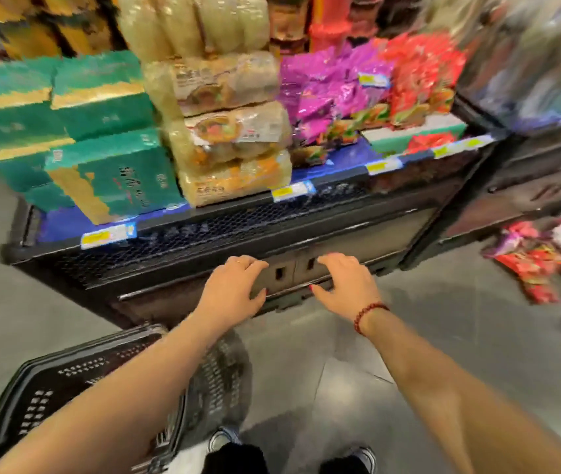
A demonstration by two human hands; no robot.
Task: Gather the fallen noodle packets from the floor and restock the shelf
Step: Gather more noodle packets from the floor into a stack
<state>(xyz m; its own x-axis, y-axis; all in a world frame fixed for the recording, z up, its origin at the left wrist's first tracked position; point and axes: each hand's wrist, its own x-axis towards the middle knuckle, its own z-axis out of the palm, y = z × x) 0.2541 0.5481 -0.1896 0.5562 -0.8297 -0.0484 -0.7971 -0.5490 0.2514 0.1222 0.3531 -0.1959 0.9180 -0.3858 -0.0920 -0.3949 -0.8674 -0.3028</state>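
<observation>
Several fallen noodle packets [545, 261], red, purple and white, lie scattered on the grey floor at the far right. The black shelf [238, 213] in front of me carries purple packets [326, 94] and red packets [419, 77] on its blue-lined bottom tier. My left hand [234, 285] and my right hand [344, 282] hover side by side in front of the shelf's dark base, fingers relaxed, holding nothing. A red bead bracelet circles my right wrist. The view is motion-blurred.
Green boxes [101, 138] and stacked clear noodle bags [227, 131] fill the shelf's left part. A black shopping basket [67, 381] stands on the floor under my left forearm. Another dark shelf unit [528, 165] stands at the right. My shoes show at the bottom.
</observation>
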